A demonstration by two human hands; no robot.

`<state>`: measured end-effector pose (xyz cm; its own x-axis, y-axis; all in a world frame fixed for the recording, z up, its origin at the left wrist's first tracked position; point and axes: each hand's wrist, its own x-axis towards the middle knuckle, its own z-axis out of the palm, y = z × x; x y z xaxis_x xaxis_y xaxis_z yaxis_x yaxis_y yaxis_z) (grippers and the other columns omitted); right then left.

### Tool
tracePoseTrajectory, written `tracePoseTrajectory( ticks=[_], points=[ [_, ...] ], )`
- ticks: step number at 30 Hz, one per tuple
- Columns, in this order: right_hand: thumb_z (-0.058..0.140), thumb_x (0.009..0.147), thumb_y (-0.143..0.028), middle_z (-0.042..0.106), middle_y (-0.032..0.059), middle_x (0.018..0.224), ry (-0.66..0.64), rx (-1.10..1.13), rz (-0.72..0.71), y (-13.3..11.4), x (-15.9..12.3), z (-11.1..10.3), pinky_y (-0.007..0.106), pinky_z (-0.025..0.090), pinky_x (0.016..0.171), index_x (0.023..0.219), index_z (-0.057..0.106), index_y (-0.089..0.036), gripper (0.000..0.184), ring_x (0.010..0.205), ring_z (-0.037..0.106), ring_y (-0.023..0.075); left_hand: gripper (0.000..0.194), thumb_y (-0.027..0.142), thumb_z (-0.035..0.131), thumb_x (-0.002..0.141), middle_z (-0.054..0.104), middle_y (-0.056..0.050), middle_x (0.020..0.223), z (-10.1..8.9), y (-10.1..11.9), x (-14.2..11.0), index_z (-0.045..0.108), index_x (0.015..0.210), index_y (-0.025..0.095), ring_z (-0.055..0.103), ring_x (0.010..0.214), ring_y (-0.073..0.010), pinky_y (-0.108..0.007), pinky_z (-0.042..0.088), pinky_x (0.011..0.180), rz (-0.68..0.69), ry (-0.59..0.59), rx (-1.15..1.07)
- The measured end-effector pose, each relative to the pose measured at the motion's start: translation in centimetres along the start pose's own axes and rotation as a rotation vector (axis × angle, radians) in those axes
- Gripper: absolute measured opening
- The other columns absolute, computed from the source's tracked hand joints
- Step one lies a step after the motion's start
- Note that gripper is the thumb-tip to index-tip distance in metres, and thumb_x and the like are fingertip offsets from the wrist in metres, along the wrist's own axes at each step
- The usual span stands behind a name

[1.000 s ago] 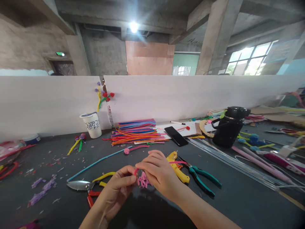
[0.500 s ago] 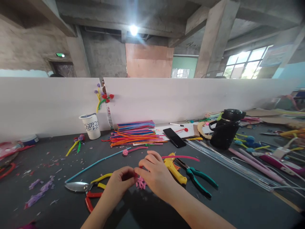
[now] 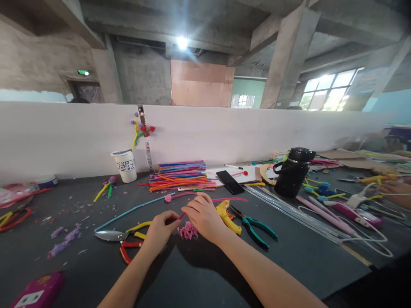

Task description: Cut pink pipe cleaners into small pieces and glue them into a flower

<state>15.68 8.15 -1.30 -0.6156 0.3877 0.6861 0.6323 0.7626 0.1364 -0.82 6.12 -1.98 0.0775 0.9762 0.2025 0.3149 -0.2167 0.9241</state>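
Note:
My left hand (image 3: 163,231) and my right hand (image 3: 204,216) meet at the fingertips, both closed in a pinch. Between them shows a short stretch of dark pink pipe cleaner (image 3: 182,216). A pink stem (image 3: 229,199) sticks out to the right beyond my right hand and looks like the same pipe cleaner, though the hand hides the join. Just below my fingers is a small pile of cut pink pieces (image 3: 189,231). Snips with red and yellow handles (image 3: 120,236) lie left of my left hand. A yellow glue gun (image 3: 228,218) is by my right wrist, beside teal-handled pliers (image 3: 255,229).
Bundled pipe cleaners (image 3: 180,177) lie at the back, near a white cup (image 3: 126,167) and a phone (image 3: 230,182). A black flask (image 3: 293,173) stands right, by clear glue sticks (image 3: 292,214). A magenta power strip (image 3: 41,291) is lower left. Another person's hand (image 3: 396,192) shows far right.
My fingertips have parted slightly, and the dark pink stretch now shows between them. More of the pink pile is uncovered. The camera view has shifted, bringing in the lower-left power strip and another person's hand.

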Motion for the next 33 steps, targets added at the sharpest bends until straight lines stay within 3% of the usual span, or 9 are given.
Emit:
tracePoseTrajectory(
  ticks=[5,20,27,33],
  points=[
    [0.048,0.084,-0.013,0.058,0.0022,0.076,0.001,-0.01,0.018,0.1,-0.2,-0.2,0.037,0.03,0.092,0.093,0.061,-0.019,0.016,0.082,0.045,0.0162,0.009,0.028,0.062,0.059,0.056,0.002,0.057,0.0,-0.1,-0.1,0.063,0.058,0.019,0.049,0.055,-0.0153,-0.025,0.036,0.054,-0.022,0.048,-0.009],
    [0.043,0.085,-0.013,0.059,0.0046,0.08,0.033,0.042,0.004,-0.4,-0.2,0.1,0.037,0.03,0.091,0.089,0.061,-0.016,0.019,0.083,0.043,0.0174,0.011,0.023,0.069,0.058,0.054,0.005,0.05,-0.4,0.1,-0.3,0.064,0.064,0.015,0.043,0.047,-0.0087,-0.022,0.032,0.048,-0.154,-0.023,-0.253],
    [0.035,0.088,-0.012,0.061,0.0048,0.082,0.049,0.105,0.042,-1.1,0.0,-0.5,0.037,0.03,0.092,0.097,0.059,-0.013,0.026,0.085,0.044,0.0171,0.013,0.019,0.071,0.059,0.058,0.002,0.06,-0.4,0.1,-0.8,0.064,0.069,0.015,0.051,0.053,-0.0079,-0.019,0.038,0.052,-0.268,-0.101,-0.502],
    [0.043,0.085,-0.012,0.062,0.0027,0.08,0.099,0.168,0.073,-1.1,0.2,-0.8,0.038,0.032,0.091,0.088,0.058,-0.017,0.016,0.08,0.047,0.0165,0.015,0.016,0.074,0.058,0.056,0.002,0.06,-0.9,0.8,-1.0,0.065,0.07,0.013,0.052,0.052,-0.0064,-0.017,0.041,0.054,-0.349,-0.195,-0.686]
  ],
)
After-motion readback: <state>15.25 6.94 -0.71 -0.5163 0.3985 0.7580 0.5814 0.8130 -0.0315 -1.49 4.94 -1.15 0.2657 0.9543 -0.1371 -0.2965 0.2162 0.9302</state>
